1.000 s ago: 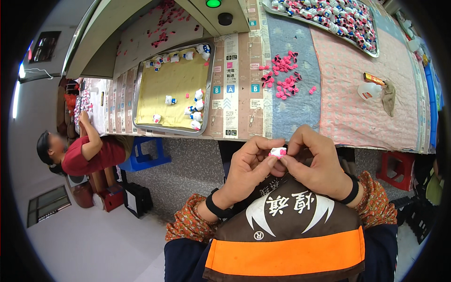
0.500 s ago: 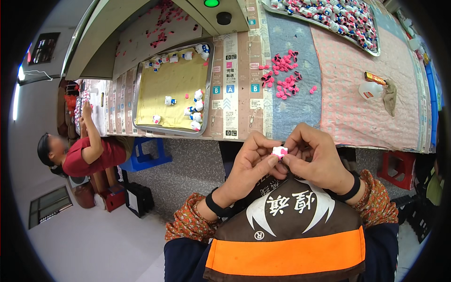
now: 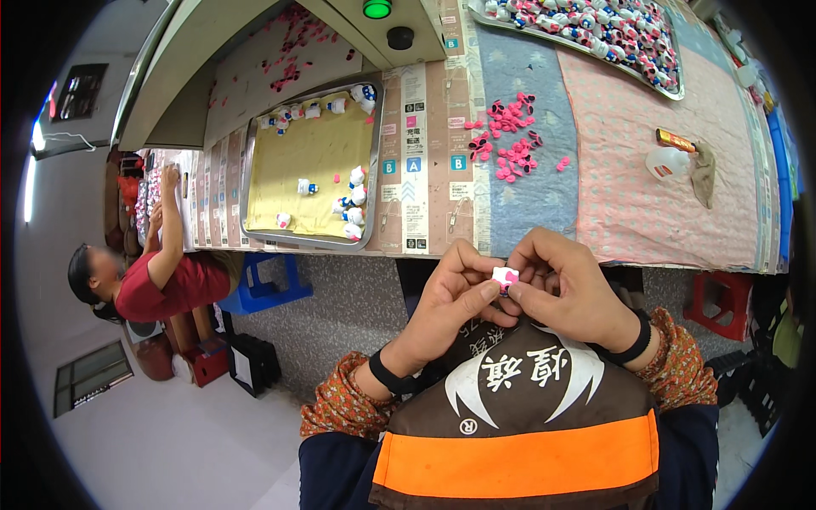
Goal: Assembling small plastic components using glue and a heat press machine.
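Just past the table's near edge, over my apron, I hold a tiny white-and-pink figurine [image 3: 506,276] between both hands. My left hand [image 3: 455,297] pinches its left side with the thumb and fingers. From the other side, my right hand [image 3: 565,285] grips it, its thumb pressed close to the lower part. The fingers cover much of the figurine's sides. Beyond my hands, a loose pile of small pink pieces [image 3: 514,149] lies on a blue patterned cloth [image 3: 535,208].
To the left, a metal tray [image 3: 374,170] lined with yellow cloth carries several white-and-blue figurines. Another tray [image 3: 595,58], heaped with figurines, is far right. A clear plastic bottle [image 3: 670,163] lies on pink cloth. A machine [image 3: 416,30] with a green light stands behind. A co-worker in red [image 3: 170,280] sits left.
The figurine has turned slightly between my fingertips, with dark showing at its lower edge. Both hands stay nearly in place. The co-worker's arm has reached further forward over the table.
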A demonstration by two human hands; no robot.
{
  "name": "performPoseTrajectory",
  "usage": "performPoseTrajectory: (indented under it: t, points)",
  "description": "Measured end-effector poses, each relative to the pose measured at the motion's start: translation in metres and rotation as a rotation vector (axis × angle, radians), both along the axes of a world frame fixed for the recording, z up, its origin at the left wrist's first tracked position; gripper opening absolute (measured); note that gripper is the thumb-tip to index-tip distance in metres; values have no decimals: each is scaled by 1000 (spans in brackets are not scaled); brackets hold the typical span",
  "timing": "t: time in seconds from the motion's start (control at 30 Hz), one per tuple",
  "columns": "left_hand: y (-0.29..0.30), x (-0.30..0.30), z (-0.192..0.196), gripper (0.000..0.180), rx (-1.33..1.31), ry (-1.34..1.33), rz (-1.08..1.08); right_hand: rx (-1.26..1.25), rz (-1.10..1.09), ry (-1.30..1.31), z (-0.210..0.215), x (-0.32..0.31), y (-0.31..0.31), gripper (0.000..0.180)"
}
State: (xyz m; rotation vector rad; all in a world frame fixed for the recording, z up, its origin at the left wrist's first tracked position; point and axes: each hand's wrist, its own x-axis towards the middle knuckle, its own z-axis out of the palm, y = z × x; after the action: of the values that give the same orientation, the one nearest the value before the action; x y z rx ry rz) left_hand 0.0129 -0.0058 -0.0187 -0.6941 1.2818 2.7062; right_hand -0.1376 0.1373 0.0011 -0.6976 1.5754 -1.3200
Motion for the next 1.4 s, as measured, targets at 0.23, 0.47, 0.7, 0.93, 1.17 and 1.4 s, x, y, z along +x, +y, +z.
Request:
performPoseTrajectory:
  t: [0.23,0.47,0.7,0.93,1.17,1.4]
  points:
    - [5,0,2,15,-25,33,14,-1,15,44,-1,0,0,17]
    - [5,4,-2,16,-105,108,13,-26,25,84,3,2,0,19]
    - [4,4,1,16,-103,66,-8,-40,23,105,1,4,1,20]
    - [4,3,-3,15,-78,96,-4,-35,28,78,-1,3,1,19]
    - [-1,0,2,18,147,53,-13,-103,7,-81,-5,1,4,15]
    - [-4,-4,6,31,224,-5,-16,-71,-2,-113,0,-1,2,13]
